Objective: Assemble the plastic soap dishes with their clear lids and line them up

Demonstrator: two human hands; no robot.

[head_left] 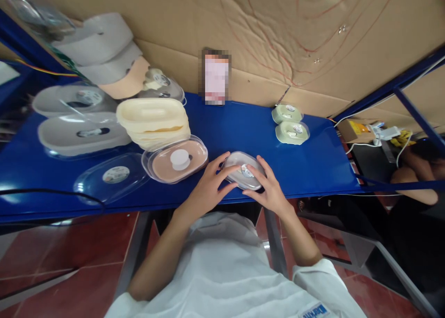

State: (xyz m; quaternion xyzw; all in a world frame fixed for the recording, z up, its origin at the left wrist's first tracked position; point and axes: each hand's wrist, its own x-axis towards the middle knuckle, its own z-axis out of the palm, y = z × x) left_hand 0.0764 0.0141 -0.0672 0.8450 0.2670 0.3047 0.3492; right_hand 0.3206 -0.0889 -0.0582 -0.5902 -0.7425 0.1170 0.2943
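A small oval plastic container (239, 159) with a clear lid and a round printed sticker lies near the front edge of the blue table. My left hand (207, 186) grips its left side, fingers curved over the lid and thumb at the near edge. My right hand (269, 188) holds the right side, with a finger by the sticker. To the left stands a pinkish oval container (163, 165) under a clear lid, beside a stack of cream oval tubs (153, 114). A loose clear lid (93, 181) with a sticker lies farther left.
Grey lidded containers (59, 137) and stacked grey and peach tubs (100, 42) crowd the back left. Two green lidded containers (292, 132) sit back right. A phone-like object (216, 79), blurred, leans on the cardboard wall (167, 26). A person (413, 179) sits at right.
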